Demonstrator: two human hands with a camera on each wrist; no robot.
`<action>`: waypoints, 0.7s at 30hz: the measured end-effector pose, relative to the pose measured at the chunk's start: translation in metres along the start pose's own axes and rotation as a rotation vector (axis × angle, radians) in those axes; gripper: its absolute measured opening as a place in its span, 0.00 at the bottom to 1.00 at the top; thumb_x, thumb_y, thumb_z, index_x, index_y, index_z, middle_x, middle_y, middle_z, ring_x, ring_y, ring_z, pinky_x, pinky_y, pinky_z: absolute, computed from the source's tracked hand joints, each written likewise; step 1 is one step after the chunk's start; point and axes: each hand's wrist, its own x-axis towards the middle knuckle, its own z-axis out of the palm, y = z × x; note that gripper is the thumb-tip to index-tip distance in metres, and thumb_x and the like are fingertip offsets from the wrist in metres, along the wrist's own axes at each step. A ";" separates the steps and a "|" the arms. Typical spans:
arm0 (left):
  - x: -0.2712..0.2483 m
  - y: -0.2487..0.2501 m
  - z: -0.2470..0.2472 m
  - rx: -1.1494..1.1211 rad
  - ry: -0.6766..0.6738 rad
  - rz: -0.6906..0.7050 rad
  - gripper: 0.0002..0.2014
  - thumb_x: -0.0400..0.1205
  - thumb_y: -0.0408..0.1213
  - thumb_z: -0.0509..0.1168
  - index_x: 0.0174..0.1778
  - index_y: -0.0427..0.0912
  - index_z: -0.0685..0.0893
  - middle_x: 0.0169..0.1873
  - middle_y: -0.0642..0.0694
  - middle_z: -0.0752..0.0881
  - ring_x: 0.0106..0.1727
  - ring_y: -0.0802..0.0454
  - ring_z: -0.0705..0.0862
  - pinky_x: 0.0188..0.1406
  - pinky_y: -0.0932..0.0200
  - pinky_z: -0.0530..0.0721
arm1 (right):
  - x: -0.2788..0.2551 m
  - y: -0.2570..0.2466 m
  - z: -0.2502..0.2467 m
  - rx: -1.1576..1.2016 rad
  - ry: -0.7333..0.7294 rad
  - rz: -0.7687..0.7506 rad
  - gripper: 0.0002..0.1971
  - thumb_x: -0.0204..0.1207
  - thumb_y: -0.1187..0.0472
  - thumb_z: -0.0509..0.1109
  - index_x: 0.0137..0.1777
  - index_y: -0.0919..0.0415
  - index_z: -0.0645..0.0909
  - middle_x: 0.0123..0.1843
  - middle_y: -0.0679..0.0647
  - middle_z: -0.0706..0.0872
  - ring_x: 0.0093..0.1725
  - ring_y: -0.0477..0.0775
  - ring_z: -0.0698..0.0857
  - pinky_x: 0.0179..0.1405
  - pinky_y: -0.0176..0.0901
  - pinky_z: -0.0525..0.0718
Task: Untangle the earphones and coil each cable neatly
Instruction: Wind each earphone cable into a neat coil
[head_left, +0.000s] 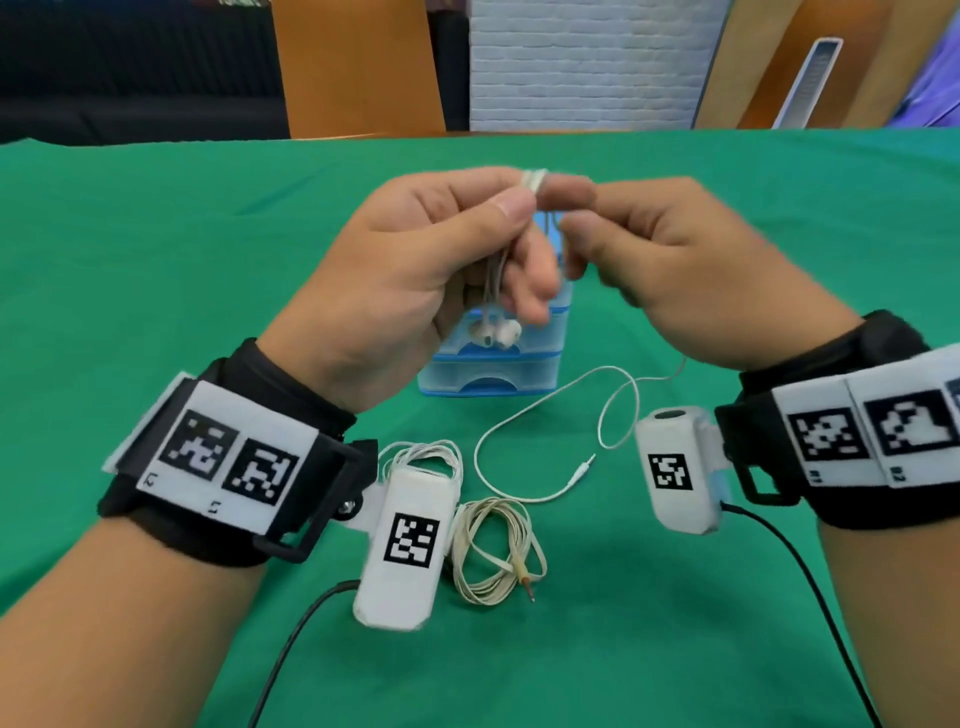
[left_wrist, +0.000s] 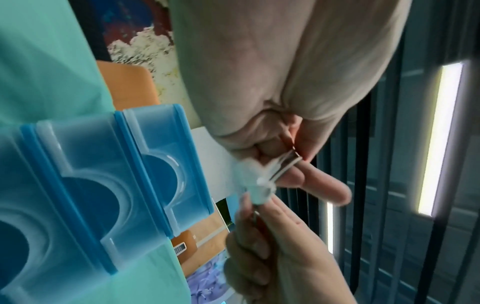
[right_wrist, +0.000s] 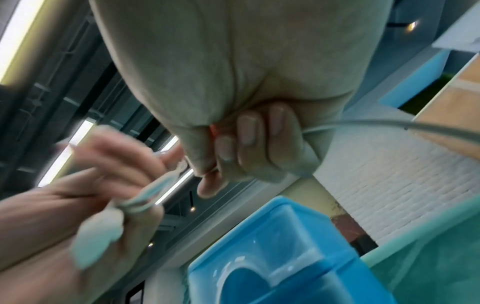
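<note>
My left hand (head_left: 457, 244) is raised over the green table and grips white earphones, with cable loops wound round its fingers (left_wrist: 293, 160). The two earbuds (head_left: 496, 332) hang below that hand. My right hand (head_left: 613, 228) pinches the same cable close beside the left fingertips. The cable's loose tail (head_left: 613, 410) drops from under the right hand in curves to its jack plug (head_left: 584, 467) on the cloth. A coiled white earphone (head_left: 426, 454) lies by my left wrist, partly hidden by the wrist camera. A coiled beige earphone (head_left: 493, 551) lies nearer me.
A small blue plastic drawer unit (head_left: 493, 371) stands on the green tablecloth (head_left: 156, 249) right under my hands. Black camera leads (head_left: 291, 639) run off both wrists toward me. Orange chairs (head_left: 358, 67) stand beyond the table's far edge.
</note>
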 end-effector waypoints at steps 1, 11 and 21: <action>0.001 0.000 -0.001 -0.058 0.049 0.012 0.15 0.90 0.30 0.54 0.67 0.27 0.80 0.35 0.44 0.90 0.31 0.56 0.87 0.35 0.67 0.82 | -0.001 -0.002 0.004 0.003 -0.064 -0.006 0.17 0.87 0.52 0.63 0.36 0.55 0.81 0.25 0.45 0.70 0.26 0.42 0.66 0.29 0.41 0.65; 0.003 -0.007 -0.006 0.189 0.175 0.141 0.16 0.90 0.23 0.54 0.74 0.31 0.73 0.51 0.37 0.91 0.47 0.51 0.92 0.51 0.61 0.86 | -0.009 -0.036 0.003 -0.028 -0.319 -0.161 0.13 0.83 0.55 0.65 0.41 0.57 0.87 0.30 0.45 0.82 0.36 0.38 0.83 0.38 0.40 0.78; 0.000 -0.004 -0.002 0.309 -0.028 -0.013 0.16 0.91 0.31 0.53 0.61 0.29 0.86 0.24 0.46 0.71 0.28 0.46 0.60 0.27 0.60 0.59 | -0.003 -0.008 -0.019 -0.085 0.232 -0.080 0.17 0.84 0.51 0.69 0.39 0.63 0.81 0.26 0.52 0.68 0.27 0.44 0.63 0.25 0.36 0.61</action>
